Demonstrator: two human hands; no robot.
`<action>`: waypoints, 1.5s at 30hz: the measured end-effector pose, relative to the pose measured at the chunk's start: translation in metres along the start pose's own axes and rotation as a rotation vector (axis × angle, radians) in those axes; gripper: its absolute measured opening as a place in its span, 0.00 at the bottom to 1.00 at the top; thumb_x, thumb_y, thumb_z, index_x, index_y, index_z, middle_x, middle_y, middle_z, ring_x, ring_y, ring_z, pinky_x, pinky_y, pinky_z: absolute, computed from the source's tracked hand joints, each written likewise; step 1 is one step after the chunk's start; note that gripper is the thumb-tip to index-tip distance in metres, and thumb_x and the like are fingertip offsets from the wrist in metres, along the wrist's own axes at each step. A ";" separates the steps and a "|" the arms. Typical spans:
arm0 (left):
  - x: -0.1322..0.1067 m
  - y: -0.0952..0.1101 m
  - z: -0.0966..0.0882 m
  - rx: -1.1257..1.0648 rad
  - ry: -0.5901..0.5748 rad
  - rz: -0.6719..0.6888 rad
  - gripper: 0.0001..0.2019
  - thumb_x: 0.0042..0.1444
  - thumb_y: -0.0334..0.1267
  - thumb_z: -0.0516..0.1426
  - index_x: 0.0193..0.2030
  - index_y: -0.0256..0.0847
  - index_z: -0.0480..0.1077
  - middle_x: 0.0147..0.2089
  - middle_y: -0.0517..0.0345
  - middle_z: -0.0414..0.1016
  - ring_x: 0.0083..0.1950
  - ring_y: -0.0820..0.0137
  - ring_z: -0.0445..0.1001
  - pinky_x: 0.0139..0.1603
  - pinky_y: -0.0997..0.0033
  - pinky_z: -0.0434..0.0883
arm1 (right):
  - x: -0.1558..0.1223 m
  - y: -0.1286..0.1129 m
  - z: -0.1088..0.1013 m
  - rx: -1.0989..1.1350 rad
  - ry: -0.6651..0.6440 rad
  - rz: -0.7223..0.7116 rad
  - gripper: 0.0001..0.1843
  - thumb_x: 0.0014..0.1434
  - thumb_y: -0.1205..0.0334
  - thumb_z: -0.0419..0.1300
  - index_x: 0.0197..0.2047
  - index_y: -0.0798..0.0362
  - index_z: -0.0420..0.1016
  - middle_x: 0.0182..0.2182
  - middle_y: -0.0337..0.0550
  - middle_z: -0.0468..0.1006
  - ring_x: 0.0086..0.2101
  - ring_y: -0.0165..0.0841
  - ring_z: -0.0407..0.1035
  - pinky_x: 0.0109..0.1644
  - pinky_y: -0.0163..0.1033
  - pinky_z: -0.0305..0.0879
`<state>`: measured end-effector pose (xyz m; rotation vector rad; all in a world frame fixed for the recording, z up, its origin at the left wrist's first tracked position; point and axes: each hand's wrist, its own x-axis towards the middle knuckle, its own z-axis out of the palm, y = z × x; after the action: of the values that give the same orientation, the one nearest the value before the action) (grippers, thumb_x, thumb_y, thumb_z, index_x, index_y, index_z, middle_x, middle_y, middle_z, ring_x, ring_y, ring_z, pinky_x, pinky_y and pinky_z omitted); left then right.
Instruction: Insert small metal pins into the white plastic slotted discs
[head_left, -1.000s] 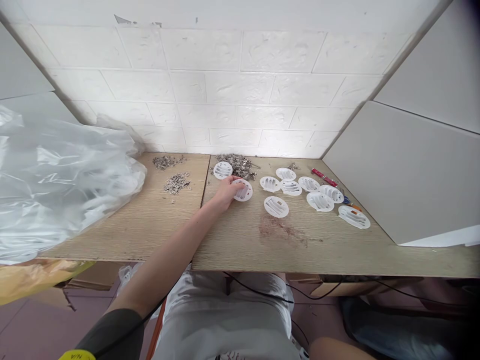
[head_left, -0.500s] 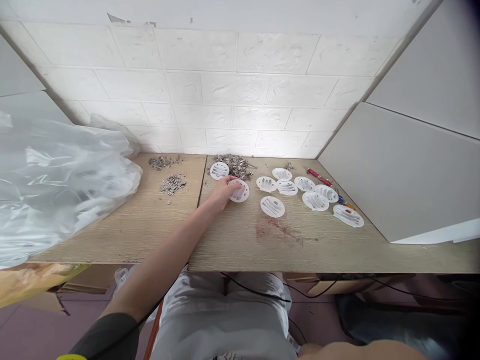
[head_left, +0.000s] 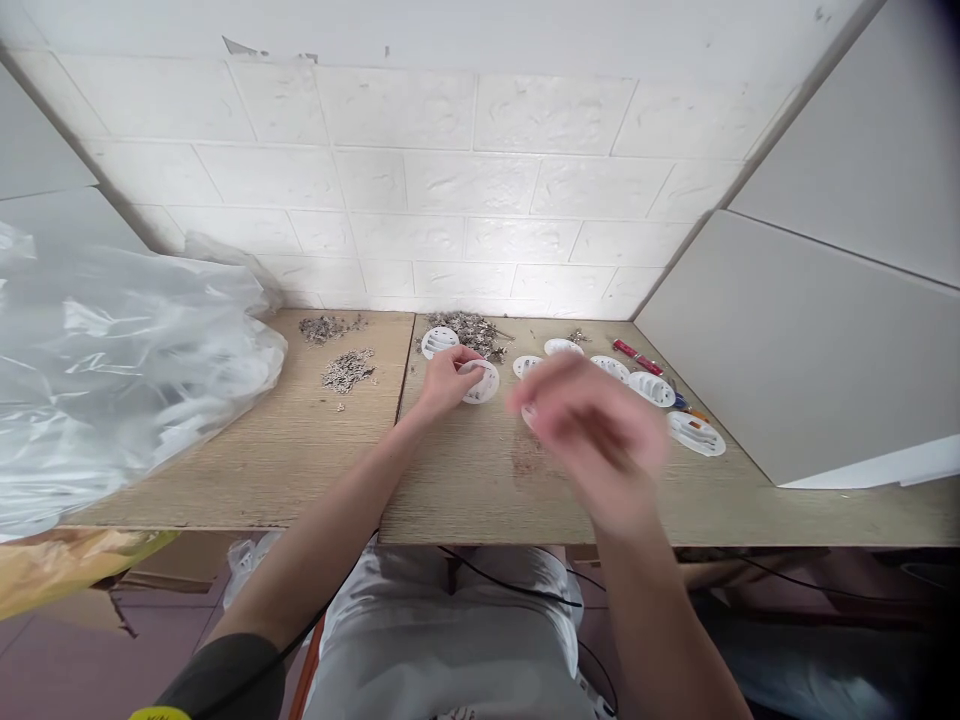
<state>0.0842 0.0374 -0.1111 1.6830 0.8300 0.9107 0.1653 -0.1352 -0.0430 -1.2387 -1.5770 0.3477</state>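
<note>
My left hand (head_left: 450,382) grips the left edge of a round white slotted plastic disc (head_left: 484,385), thumb on top. Just behind it, another white slotted disc (head_left: 439,342) lies beside a heap of small metal pieces (head_left: 469,330). Smeared by motion, my right hand (head_left: 600,425) hovers over the middle of the table, and its fingers cannot be made out. It hides some of the discs beneath. More discs show around it, among them a white disc (head_left: 651,389) and a disc at the right end (head_left: 697,434).
Two small heaps of metal bits, one nearer heap (head_left: 348,370), lie on the left board. A large clear plastic bag (head_left: 135,370) bulges over the table's left side. A red-handled tool (head_left: 637,357) lies by the right grey panel (head_left: 825,340). A white brick-pattern wall stands behind.
My right arm has come up from the lower right edge, and its hand is now over the discs. My left hand stays on its disc, almost unmoved.
</note>
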 end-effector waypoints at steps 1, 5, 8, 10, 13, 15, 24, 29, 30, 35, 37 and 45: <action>0.001 0.000 -0.002 0.061 0.021 0.079 0.04 0.48 0.30 0.59 0.33 0.36 0.73 0.33 0.55 0.75 0.34 0.71 0.71 0.37 0.72 0.68 | 0.017 0.021 0.002 -0.032 0.090 0.003 0.11 0.64 0.56 0.51 0.38 0.48 0.73 0.38 0.47 0.75 0.38 0.37 0.70 0.38 0.44 0.67; 0.005 -0.002 -0.006 0.148 0.108 0.318 0.03 0.51 0.32 0.59 0.34 0.37 0.72 0.33 0.57 0.76 0.35 0.71 0.72 0.39 0.71 0.69 | 0.053 0.096 0.005 -0.233 0.256 0.063 0.14 0.56 0.54 0.62 0.42 0.53 0.74 0.40 0.46 0.77 0.35 0.35 0.69 0.36 0.40 0.65; 0.005 -0.004 -0.007 0.162 0.098 0.565 0.04 0.55 0.36 0.59 0.33 0.38 0.70 0.34 0.57 0.75 0.36 0.72 0.73 0.39 0.71 0.70 | 0.051 0.119 0.006 -0.288 0.251 0.042 0.14 0.56 0.52 0.62 0.41 0.53 0.75 0.38 0.45 0.78 0.35 0.35 0.69 0.40 0.41 0.66; 0.004 -0.005 -0.006 0.193 0.096 0.743 0.06 0.58 0.37 0.59 0.32 0.39 0.68 0.34 0.56 0.75 0.37 0.72 0.73 0.40 0.71 0.70 | 0.046 0.120 0.006 -0.306 0.236 -0.009 0.13 0.59 0.52 0.60 0.40 0.53 0.75 0.36 0.44 0.78 0.36 0.35 0.69 0.42 0.41 0.66; 0.004 -0.007 -0.006 0.249 0.107 0.917 0.05 0.60 0.35 0.58 0.32 0.39 0.67 0.36 0.54 0.74 0.39 0.73 0.73 0.40 0.71 0.70 | 0.041 0.117 0.005 -0.381 0.244 -0.092 0.11 0.62 0.53 0.58 0.39 0.52 0.75 0.34 0.44 0.77 0.37 0.36 0.70 0.42 0.41 0.65; 0.003 -0.008 -0.006 0.285 0.118 0.964 0.05 0.60 0.34 0.57 0.33 0.39 0.66 0.37 0.53 0.74 0.40 0.72 0.73 0.40 0.71 0.71 | 0.039 0.116 0.005 -0.452 0.250 -0.140 0.11 0.64 0.55 0.56 0.40 0.52 0.74 0.36 0.46 0.78 0.38 0.37 0.69 0.43 0.41 0.65; -0.010 0.004 -0.004 0.390 0.072 0.516 0.04 0.53 0.36 0.58 0.31 0.39 0.69 0.29 0.59 0.72 0.30 0.73 0.66 0.32 0.73 0.64 | 0.038 0.101 0.013 -0.497 0.189 0.028 0.10 0.62 0.61 0.55 0.37 0.53 0.77 0.32 0.44 0.77 0.36 0.36 0.68 0.41 0.38 0.62; -0.010 0.018 -0.023 0.316 -0.254 -0.076 0.12 0.44 0.45 0.63 0.30 0.36 0.77 0.27 0.56 0.73 0.29 0.72 0.66 0.26 0.74 0.60 | 0.044 0.095 0.013 -0.229 -0.077 0.481 0.06 0.50 0.63 0.60 0.26 0.56 0.76 0.22 0.40 0.74 0.26 0.31 0.65 0.30 0.35 0.57; -0.008 0.019 -0.027 0.315 -0.325 -0.177 0.13 0.43 0.45 0.64 0.29 0.36 0.78 0.27 0.55 0.73 0.29 0.72 0.67 0.26 0.74 0.60 | 0.046 0.096 0.013 -0.172 -0.133 0.561 0.05 0.48 0.64 0.61 0.24 0.56 0.76 0.21 0.40 0.73 0.25 0.30 0.64 0.29 0.35 0.57; -0.002 0.020 -0.032 0.442 -0.448 -0.327 0.09 0.39 0.42 0.64 0.22 0.36 0.76 0.19 0.60 0.65 0.24 0.75 0.57 0.22 0.74 0.52 | 0.055 0.104 0.016 0.008 -0.253 0.772 0.04 0.39 0.69 0.62 0.20 0.56 0.69 0.19 0.40 0.72 0.23 0.29 0.64 0.26 0.34 0.56; 0.000 0.020 -0.030 0.473 -0.456 -0.315 0.09 0.39 0.41 0.64 0.21 0.36 0.76 0.18 0.62 0.61 0.23 0.76 0.54 0.21 0.73 0.49 | 0.059 0.105 0.016 0.005 -0.293 0.829 0.08 0.38 0.70 0.63 0.19 0.55 0.65 0.17 0.38 0.69 0.21 0.28 0.61 0.23 0.33 0.53; 0.004 0.021 -0.028 0.600 -0.531 -0.289 0.10 0.38 0.42 0.65 0.20 0.36 0.74 0.16 0.62 0.60 0.20 0.77 0.53 0.21 0.72 0.47 | 0.077 0.112 0.017 -0.176 -0.550 0.917 0.13 0.37 0.69 0.61 0.14 0.53 0.57 0.11 0.33 0.54 0.16 0.24 0.45 0.19 0.35 0.38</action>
<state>0.0639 0.0478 -0.0845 2.1034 0.9899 -0.0162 0.2174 -0.0179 -0.0910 -2.0943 -1.3876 1.2322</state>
